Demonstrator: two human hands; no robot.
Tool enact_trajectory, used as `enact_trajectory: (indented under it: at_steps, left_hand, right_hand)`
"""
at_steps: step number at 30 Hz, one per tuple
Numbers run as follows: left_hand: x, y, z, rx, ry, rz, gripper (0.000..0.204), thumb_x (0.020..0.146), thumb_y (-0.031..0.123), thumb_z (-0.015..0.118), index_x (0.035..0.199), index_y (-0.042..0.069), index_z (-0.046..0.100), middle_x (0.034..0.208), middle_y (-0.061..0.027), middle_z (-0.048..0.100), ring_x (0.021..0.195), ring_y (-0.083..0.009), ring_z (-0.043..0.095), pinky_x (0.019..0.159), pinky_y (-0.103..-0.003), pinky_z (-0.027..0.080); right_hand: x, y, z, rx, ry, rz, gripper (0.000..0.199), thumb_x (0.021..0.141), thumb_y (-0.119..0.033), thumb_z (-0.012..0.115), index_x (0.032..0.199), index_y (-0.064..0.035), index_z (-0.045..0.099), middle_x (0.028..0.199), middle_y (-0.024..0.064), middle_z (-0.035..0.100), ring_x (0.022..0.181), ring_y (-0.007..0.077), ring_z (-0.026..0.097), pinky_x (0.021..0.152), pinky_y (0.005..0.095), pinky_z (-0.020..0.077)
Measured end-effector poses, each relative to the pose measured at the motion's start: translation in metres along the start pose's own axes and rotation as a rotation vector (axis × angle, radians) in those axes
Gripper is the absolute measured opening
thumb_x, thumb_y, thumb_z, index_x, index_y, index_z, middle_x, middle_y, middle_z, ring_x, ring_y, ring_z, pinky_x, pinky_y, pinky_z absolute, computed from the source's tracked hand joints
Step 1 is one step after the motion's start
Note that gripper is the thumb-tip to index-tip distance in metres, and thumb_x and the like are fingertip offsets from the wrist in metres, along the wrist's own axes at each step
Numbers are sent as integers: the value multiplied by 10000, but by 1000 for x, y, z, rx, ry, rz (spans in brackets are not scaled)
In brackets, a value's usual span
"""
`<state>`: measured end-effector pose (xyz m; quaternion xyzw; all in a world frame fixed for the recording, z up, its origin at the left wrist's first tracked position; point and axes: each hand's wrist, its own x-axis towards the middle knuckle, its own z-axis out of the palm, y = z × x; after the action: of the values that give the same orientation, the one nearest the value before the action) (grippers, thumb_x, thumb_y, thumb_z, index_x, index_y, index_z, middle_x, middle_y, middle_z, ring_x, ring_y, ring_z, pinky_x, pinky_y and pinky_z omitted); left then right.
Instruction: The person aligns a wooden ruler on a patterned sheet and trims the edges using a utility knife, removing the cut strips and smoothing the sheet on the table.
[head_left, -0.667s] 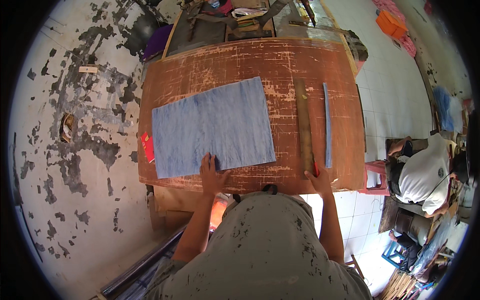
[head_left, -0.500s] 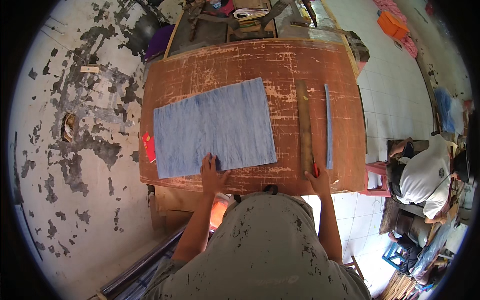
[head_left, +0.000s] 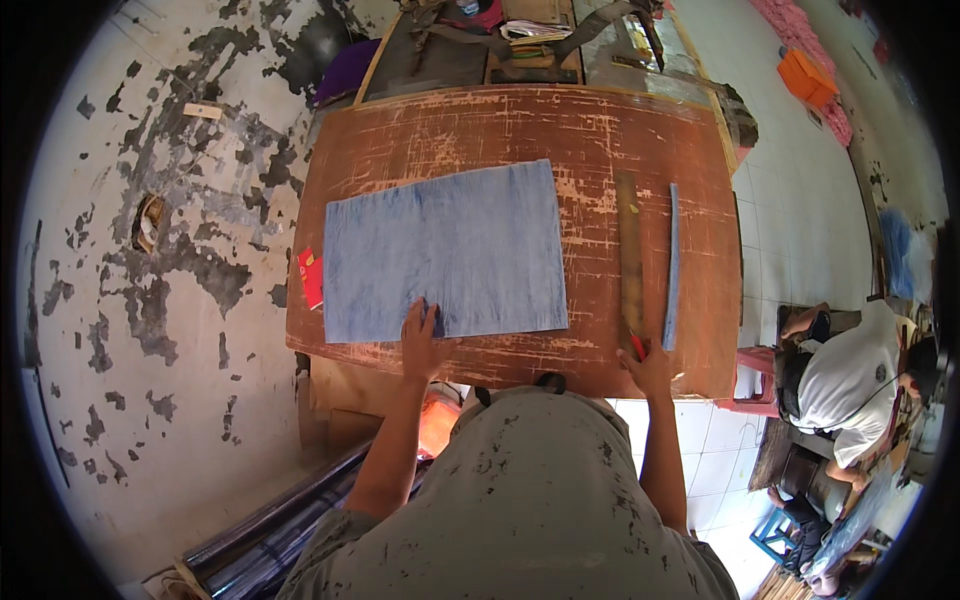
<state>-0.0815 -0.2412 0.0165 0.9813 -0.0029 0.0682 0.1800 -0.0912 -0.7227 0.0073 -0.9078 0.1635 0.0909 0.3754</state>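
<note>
A blue, streaky rectangular sheet [head_left: 445,250] lies flat on a scratched reddish-brown board [head_left: 480,120]. My left hand [head_left: 424,345] rests at its near edge, fingers stretched out and fingertips on the sheet. My right hand [head_left: 652,370] is closed around a red-handled tool [head_left: 638,346] that looks like a cutter knife; its tip is too small to make out. That hand is beside the near end of a long brownish ruler-like strip [head_left: 630,260]. Just right of the strip lies a narrow blue offcut [head_left: 672,270].
A red packet [head_left: 311,278] lies by the sheet's left edge. Beyond the board is a cluttered surface with straps [head_left: 600,25] and papers. A peeling wall [head_left: 150,330] stands to the left. At right, a person in a white shirt [head_left: 845,360] sits near a pink stool [head_left: 755,380].
The whole view has shifted, so the board appears further right. The red tool now leans left instead of pointing straight away from me. My left hand stays on the sheet's near edge.
</note>
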Motion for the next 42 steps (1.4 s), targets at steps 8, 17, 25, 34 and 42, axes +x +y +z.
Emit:
enact_trajectory:
  at_steps: [8,17,25,34,42]
  left_hand:
    - [1,-8,-2,56,-12,79,833,748,362,904,1434,27,571,1556,-240,474,1407,-451,478,1146,-525,428]
    - [8,-14,-9,88,-14,168,803,771,430,871,1395,11,588,1477,-240,541,1334,-450,531,1079,-519,481]
    - [12,-5,-17,-8,4,98,762,711,410,913,1330,53,647,1406,-213,583,1288,-420,557,1056,-501,495]
    - [9,-6,-15,12,18,105,760,702,378,932,1339,81,642,1443,-180,567,1300,-403,561,1058,-490,505]
    - [6,-5,-14,-33,15,93,757,761,377,895,1378,48,605,1482,-208,523,1359,-420,496,1106,-513,445]
  right_hand:
    - [5,0,-5,-26,-93,73,714,770,-470,902,1213,7,610,1068,240,722,1021,402,712,853,482,554]
    - [3,3,1,30,18,26,668,765,-492,909,1120,1,632,923,167,688,828,304,663,769,424,538]
    - [1,-9,-3,6,-18,55,729,771,-456,910,1229,33,624,1064,231,731,997,382,724,875,466,566]
    - [-3,-16,-7,-16,-4,76,733,778,-437,909,1265,25,614,1115,227,732,1043,384,717,909,464,559]
    - [0,-10,-2,29,23,43,661,774,-447,910,1166,22,659,1011,198,731,935,335,714,834,441,551]
